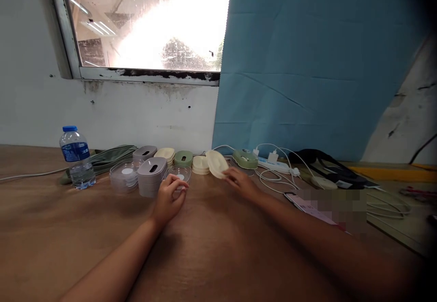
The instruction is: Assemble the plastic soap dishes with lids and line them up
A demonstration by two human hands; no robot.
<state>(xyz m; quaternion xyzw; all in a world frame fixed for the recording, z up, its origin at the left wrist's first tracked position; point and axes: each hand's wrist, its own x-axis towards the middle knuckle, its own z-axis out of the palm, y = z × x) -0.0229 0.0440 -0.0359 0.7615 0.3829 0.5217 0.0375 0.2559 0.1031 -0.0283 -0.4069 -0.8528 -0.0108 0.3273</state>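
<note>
My right hand (241,184) pinches the lower right edge of a cream plastic lid (217,164), held tilted with its broad face toward me. Beside that lid stands a short stack of cream lids (200,165). My left hand (170,197) hovers over the table with fingers loosely curled in and nothing visible in them. Just behind its fingertips is a clear plastic container (179,172); whether they touch it I cannot tell. Left of this hand stand a stack of grey-purple boxes with slotted tops (152,179) and a stack of clear containers (124,175).
Behind stand more cream pieces (165,153), a green slotted box (183,158) and a green container (246,160). A water bottle (77,161) is at left by a green pouch (111,157). At right lie a power strip (275,164) with cables, a phone (307,207) and a black strap (327,165).
</note>
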